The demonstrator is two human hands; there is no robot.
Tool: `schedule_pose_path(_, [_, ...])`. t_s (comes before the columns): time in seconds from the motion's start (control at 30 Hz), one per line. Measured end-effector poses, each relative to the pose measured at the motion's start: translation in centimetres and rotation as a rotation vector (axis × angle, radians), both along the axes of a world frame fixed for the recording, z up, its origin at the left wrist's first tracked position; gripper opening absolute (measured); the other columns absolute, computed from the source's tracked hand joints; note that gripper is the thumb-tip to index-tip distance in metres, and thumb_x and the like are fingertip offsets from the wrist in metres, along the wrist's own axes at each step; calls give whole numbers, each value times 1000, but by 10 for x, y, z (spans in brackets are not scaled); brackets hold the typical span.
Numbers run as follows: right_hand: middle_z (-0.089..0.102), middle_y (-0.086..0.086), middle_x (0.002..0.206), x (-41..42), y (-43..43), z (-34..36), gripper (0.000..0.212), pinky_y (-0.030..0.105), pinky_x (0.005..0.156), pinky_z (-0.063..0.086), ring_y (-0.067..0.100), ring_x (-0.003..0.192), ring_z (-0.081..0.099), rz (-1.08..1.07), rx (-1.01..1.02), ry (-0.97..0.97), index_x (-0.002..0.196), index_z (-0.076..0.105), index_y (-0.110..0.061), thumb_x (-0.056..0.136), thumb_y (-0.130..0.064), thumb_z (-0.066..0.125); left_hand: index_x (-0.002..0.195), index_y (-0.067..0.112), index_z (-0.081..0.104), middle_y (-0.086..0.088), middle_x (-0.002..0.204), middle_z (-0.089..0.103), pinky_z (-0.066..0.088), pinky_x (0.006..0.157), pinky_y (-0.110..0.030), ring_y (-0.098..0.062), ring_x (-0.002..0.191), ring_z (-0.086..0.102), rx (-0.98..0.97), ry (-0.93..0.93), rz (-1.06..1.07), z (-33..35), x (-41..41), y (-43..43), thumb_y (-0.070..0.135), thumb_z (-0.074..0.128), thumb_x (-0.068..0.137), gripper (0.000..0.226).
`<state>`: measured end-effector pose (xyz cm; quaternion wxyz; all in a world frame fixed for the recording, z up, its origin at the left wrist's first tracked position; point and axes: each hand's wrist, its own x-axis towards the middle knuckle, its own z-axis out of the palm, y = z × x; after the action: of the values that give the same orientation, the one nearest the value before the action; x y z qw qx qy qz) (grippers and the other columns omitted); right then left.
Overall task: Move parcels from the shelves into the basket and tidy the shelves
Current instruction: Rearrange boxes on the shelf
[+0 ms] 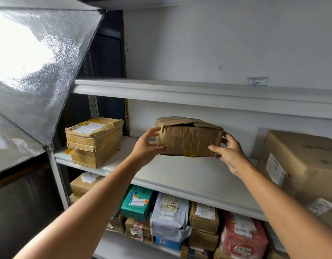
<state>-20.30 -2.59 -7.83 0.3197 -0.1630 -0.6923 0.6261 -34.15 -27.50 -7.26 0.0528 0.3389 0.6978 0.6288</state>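
Picker: Parcel position, please. Where is the crumpled brown cardboard parcel (189, 139)?

Spotter: On the white middle shelf (180, 176), between the stack of yellow-taped flat boxes (94, 141) to its left and the large brown carton (301, 161) to its right, clear of both. Its long axis runs left to right, along the shelf edge.

Picker: And the hands?

Spotter: One at each short end. The left hand (148, 146) curls round the left end, thumb on the lower front face. The right hand (229, 156) clasps the right end, thumb at the lower front corner. Neither is nearer than the other, so I judge the coming move to be a straight two-handed pull towards the body.

Picker: Is it off the shelf?

Spotter: I cannot tell; its underside is lost behind the palms and in shadow. The right fingers behind the far end are mostly out of sight, the top flap gapes open, and no basket shows anywhere.
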Motion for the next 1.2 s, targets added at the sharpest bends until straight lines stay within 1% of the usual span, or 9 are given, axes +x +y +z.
schedule_pose_path(0.13, [67,3,116,2,6,-5,51,56,100,48,27,112,63,11,-58,7,119,58,-26,83,8,70,133,33,53,1,124,55,61,75,-36,-25,93,68,-55,36,4,-3,-1,6,18,87,72,72])
schedule_pose_path(0.27, [66,4,117,2,7,-8,54,54,101,48,26,112,63,9,-94,16,124,56,-22,83,10,69,129,35,54,3,123,55,61,75,-34,-27,93,68,-56,25,11,-6,1,8,17,87,72,68])
schedule_pose_path(0.47, [63,8,124,1,4,-8,59,56,100,49,28,113,62,20,-92,17,131,53,-18,82,11,69,124,39,54,2,124,54,60,82,-42,-27,97,67,-61,7,15,-5,5,4,25,88,70,66])
schedule_pose_path(0.67, [63,5,127,-1,-5,-5,54,51,93,55,21,101,66,-28,15,1,123,56,-23,80,3,76,135,20,50,-1,123,54,57,66,-23,-20,92,68,-11,-39,-8,-1,9,-1,13,85,73,72])
schedule_pose_path(0.77, [63,1,124,-2,-11,-3,53,47,93,55,21,110,63,-63,97,-4,116,57,-30,76,-4,81,135,18,48,-1,120,55,55,61,-17,-14,91,67,-14,-48,9,2,9,-4,10,83,75,70])
schedule_pose_path(0.9, [65,-4,119,-1,-17,-1,58,39,95,52,19,112,63,-63,145,-31,124,58,-26,75,-10,83,131,19,48,0,112,57,54,59,-16,-13,95,63,-12,-70,24,1,7,-7,7,82,76,66])
schedule_pose_path(1.03, [70,0,107,6,-25,3,43,30,84,54,15,99,66,-26,151,-49,114,63,-15,76,-7,82,133,16,47,-2,111,58,55,62,-19,-13,94,62,-21,-77,33,-3,1,-7,6,81,76,67])
schedule_pose_path(1.13, [66,-6,112,10,-27,1,50,29,91,47,7,107,60,-26,201,-63,112,59,-18,71,-12,87,132,15,48,1,108,60,53,60,-15,-11,93,63,-22,-76,23,-3,-3,-8,4,80,77,65])
schedule_pose_path(1.2, [64,-10,112,12,-31,-3,54,23,88,44,0,107,56,-35,217,-58,112,57,-18,69,-13,89,132,19,48,2,105,61,52,58,-13,-10,91,63,-18,-83,14,-1,-7,-8,2,79,78,64])
